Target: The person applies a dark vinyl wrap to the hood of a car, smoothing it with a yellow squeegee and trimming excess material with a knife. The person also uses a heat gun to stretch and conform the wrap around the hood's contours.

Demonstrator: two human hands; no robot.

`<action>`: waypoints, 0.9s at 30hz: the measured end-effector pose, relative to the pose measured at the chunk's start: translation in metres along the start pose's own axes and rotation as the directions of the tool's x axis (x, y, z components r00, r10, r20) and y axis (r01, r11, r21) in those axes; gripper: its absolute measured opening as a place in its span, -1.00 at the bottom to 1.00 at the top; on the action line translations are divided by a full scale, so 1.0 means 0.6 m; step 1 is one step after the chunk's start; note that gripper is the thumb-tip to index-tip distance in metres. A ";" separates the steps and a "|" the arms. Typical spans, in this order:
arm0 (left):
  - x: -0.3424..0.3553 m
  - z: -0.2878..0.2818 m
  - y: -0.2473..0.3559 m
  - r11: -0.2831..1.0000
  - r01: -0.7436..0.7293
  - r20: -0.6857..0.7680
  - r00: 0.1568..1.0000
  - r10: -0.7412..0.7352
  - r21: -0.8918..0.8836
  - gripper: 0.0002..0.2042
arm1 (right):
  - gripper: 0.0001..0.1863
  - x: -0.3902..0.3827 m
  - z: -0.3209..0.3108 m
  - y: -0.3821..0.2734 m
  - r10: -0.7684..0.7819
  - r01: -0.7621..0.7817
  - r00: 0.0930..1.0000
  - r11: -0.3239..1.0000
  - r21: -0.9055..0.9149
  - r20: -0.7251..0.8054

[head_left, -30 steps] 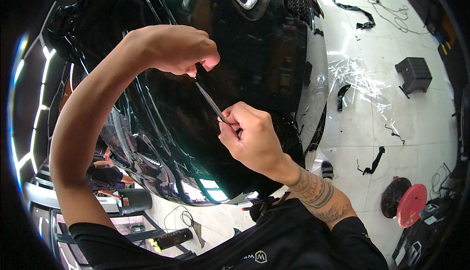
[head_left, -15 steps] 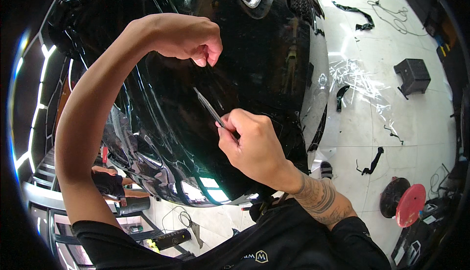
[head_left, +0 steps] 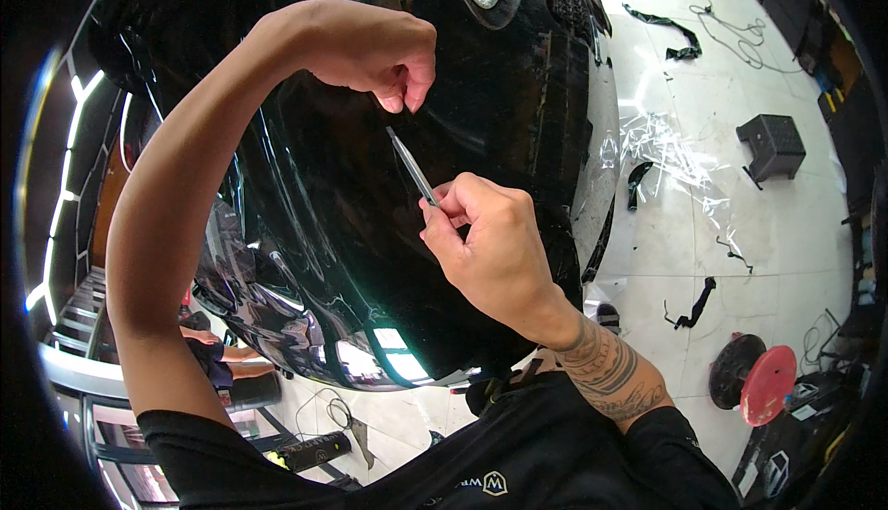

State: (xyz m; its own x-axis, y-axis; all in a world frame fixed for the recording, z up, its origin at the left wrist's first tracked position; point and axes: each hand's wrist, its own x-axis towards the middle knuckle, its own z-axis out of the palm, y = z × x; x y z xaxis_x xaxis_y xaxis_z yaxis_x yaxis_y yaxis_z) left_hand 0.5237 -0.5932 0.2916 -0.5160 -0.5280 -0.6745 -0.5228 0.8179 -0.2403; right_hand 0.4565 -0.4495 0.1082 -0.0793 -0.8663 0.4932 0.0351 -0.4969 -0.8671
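Note:
Under both hands spreads a glossy black car body, with wrinkled, film-like folds along its left part. My left hand reaches in an arch over the panel, its thumb and fingers pinched together just above the surface. Whatever sits in that pinch is too small or dark to make out. My right hand is closed around a slim silver cutter knife, held like a pen. The knife points up and left; its tip is a short way below my left fingertips, apart from them.
On the pale tiled floor at right are shredded clear film strips, a black step stool, black trim pieces and a red-and-black spool. Another person's legs show at lower left, beyond the car's edge.
Both hands have shifted farther up the panel and slightly right. The knife tip has moved up with my right hand. My left hand stays pinched.

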 end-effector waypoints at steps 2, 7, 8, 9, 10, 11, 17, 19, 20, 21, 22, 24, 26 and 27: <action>0.001 -0.001 0.002 1.000 -0.014 -0.012 1.000 0.014 0.020 -0.89 | -0.85 0.002 0.000 -0.001 0.014 -0.014 1.000 1.000 0.002 0.005; 0.002 0.004 -0.009 0.999 -0.050 -0.024 0.998 0.050 0.007 -0.90 | -0.84 0.014 -0.001 -0.001 0.057 -0.062 0.995 0.996 0.067 0.078; 0.003 0.005 -0.011 0.999 -0.054 -0.024 0.998 0.054 0.006 -0.90 | -0.83 0.016 -0.004 -0.005 0.104 -0.112 0.989 0.991 0.072 0.105; 0.005 0.006 -0.012 0.998 -0.064 -0.023 0.998 0.064 0.002 -0.90 | -0.82 0.017 -0.008 -0.011 0.150 -0.161 0.980 0.984 0.074 0.133; 0.005 0.007 -0.014 0.998 -0.064 -0.023 0.998 0.064 0.000 -0.90 | -0.82 0.019 -0.009 -0.012 0.174 -0.187 0.973 0.979 0.079 0.154; 0.006 0.008 -0.016 0.998 -0.064 -0.024 0.998 0.063 -0.003 -0.89 | -0.81 0.021 -0.010 -0.013 0.200 -0.216 0.964 0.973 0.081 0.173; -0.003 0.000 -0.009 0.994 -0.099 -0.039 0.994 0.098 -0.045 -0.88 | -0.87 0.013 -0.027 -0.031 0.287 -0.323 0.926 0.939 0.122 0.245; -0.003 -0.002 -0.009 0.997 -0.061 -0.027 0.998 0.060 -0.040 -0.89 | -0.89 0.004 -0.027 -0.031 0.286 -0.325 0.927 0.935 0.140 0.240; -0.004 0.001 -0.009 0.998 -0.042 -0.032 0.999 0.041 -0.054 -0.89 | -0.90 -0.001 -0.026 -0.028 0.290 -0.330 0.927 0.933 0.146 0.239; -0.008 0.003 -0.009 0.997 -0.023 -0.036 0.999 0.021 -0.067 -0.89 | -0.90 -0.004 -0.024 -0.026 0.261 -0.303 0.935 0.939 0.161 0.239; -0.006 0.006 -0.007 0.998 -0.024 -0.042 0.999 0.022 -0.061 -0.89 | -0.91 -0.011 -0.025 -0.021 0.243 -0.285 0.942 0.943 0.170 0.233; -0.007 0.003 -0.004 0.999 -0.025 -0.053 0.998 0.022 -0.049 -0.90 | -0.91 -0.015 -0.029 -0.007 0.187 -0.229 0.956 0.958 0.171 0.227; -0.002 0.005 -0.002 0.999 -0.026 -0.062 0.998 0.024 -0.031 -0.90 | -0.90 -0.023 -0.035 0.013 0.132 -0.168 0.965 0.975 0.147 0.226; 0.001 0.003 -0.003 0.999 -0.029 -0.067 0.997 0.028 -0.021 -0.90 | -0.90 -0.020 -0.040 0.016 0.138 -0.174 0.961 0.975 0.136 0.239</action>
State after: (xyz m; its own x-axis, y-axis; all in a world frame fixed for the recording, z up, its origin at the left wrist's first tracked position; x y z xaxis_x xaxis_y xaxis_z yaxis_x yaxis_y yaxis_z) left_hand 0.5258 -0.5946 0.2904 -0.5746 -0.5193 -0.6326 -0.5219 0.8279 -0.2055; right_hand 0.4340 -0.4425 0.0920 0.1668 -0.9134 0.3714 0.1838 -0.3413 -0.9218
